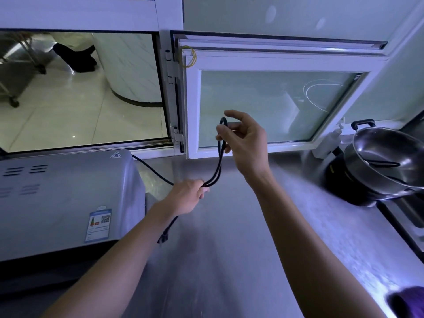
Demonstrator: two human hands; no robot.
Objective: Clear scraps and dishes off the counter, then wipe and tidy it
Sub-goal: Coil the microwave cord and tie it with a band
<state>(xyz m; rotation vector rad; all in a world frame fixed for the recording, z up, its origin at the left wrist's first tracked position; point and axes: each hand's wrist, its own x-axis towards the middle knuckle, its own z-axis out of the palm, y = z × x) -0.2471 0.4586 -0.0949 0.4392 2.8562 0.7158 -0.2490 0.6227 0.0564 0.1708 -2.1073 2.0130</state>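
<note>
While the stainless steel bench (229, 237) lies mostly bare in front of the person, both hands are busy with the thin black power cord (218, 164) that trails from behind the grey metal oven-like appliance (68, 198) on the left. The left hand (188, 198) hangs low over the bench, fingers pressed together around the gathered strands where they cross, with the plug end (163, 237) dangling below its wrist. The right hand (245, 141) is raised higher, near the white-framed window (192, 111), wrist bent back and palm turned toward the left; its thumb and forefinger pinch the top of a loop while the other fingers curl loosely beside it. Held taut between the two hands like this, the cord looks as if it is being folded into even lengths, I would guess so it can be tucked by the appliance and leave the surface free for wiping. Off to the right, a shiny steel bowl (385, 157) sits tilted on a black pot (339, 180) at the bench's edge, and a white squeeze bottle (325, 143) stands just beside them against the window sill, so the dishes seem not yet cleared.
</note>
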